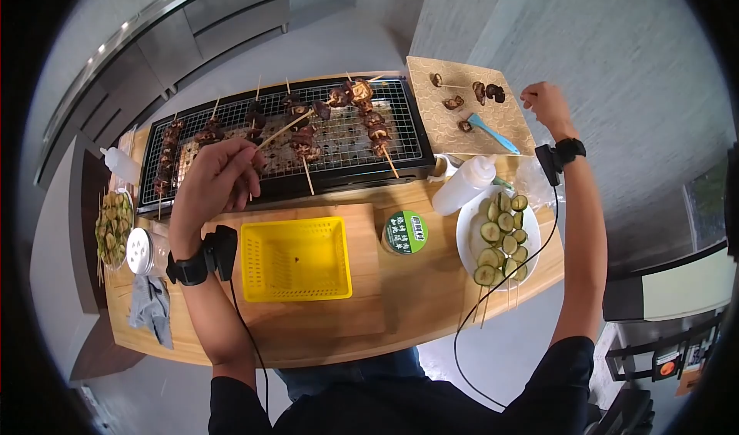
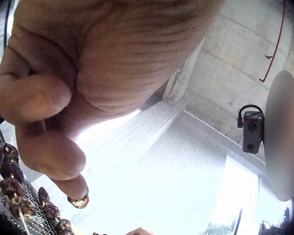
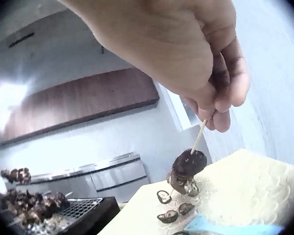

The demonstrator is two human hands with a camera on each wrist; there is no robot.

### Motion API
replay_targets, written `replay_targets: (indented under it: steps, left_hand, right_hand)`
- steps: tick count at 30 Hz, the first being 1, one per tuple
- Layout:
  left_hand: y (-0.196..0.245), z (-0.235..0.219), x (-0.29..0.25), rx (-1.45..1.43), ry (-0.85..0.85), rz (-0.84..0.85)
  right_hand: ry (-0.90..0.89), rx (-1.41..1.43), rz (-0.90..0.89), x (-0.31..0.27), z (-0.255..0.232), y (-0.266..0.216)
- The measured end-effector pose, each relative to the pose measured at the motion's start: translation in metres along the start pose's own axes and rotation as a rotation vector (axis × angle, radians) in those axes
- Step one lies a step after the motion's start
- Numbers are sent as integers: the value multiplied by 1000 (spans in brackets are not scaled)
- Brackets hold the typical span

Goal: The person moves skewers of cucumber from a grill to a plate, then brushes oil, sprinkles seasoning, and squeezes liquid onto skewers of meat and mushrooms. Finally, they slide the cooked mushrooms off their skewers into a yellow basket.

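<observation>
My left hand [image 1: 219,179] pinches the stick end of a skewer [image 1: 286,129], whose browned mushroom pieces [image 1: 339,96] are over the grill's [image 1: 331,177] far right part. In the left wrist view the fingers of this hand [image 2: 103,63] are curled, and they hide the stick. At the right, my right hand [image 1: 548,105] is raised beside the patterned board [image 1: 423,131]. The right wrist view shows this hand [image 3: 171,54] gripping a skewer stick [image 3: 200,136] with dark mushroom slices [image 3: 188,164] on it, tilted downward over the board. Loose slices [image 3: 168,216] lie on the board.
Several mushroom skewers [image 1: 379,131] lie on the grill. A blue brush [image 1: 496,135] rests on the board. Nearer are a white squeeze bottle [image 1: 464,185], a plate [image 1: 468,262] of zucchini skewers, a green-lidded tub [image 1: 406,232] and a yellow basket [image 1: 296,292]. A shaker [image 1: 141,252] stands left.
</observation>
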State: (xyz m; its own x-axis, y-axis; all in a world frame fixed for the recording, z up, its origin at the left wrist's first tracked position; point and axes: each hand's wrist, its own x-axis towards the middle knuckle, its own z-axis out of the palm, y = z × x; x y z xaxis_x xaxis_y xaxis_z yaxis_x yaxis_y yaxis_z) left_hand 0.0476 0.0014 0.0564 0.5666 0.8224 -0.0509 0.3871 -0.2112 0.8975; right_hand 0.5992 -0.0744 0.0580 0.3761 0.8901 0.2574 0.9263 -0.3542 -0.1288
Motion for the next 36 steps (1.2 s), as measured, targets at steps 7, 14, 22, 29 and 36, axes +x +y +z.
replay_targets:
  steps: [7, 14, 22, 29, 36]
  left_hand:
    - [-1, 1, 0, -6, 2, -1]
    - [0, -3, -1, -23, 20, -34]
    - [3, -2, -2, -19, 37, -38]
    - [1, 7, 2, -20, -12, -12]
    - [1, 6, 2, -3, -21, -2]
  right_hand:
    - [-188, 610, 221, -20, 37, 57]
    - [-280, 834, 220, -38, 46, 69]
    - [-218, 632, 169, -38, 45, 66]
    - [-153, 500, 126, -46, 0, 65]
    - [-170, 392, 128, -57, -36, 75]
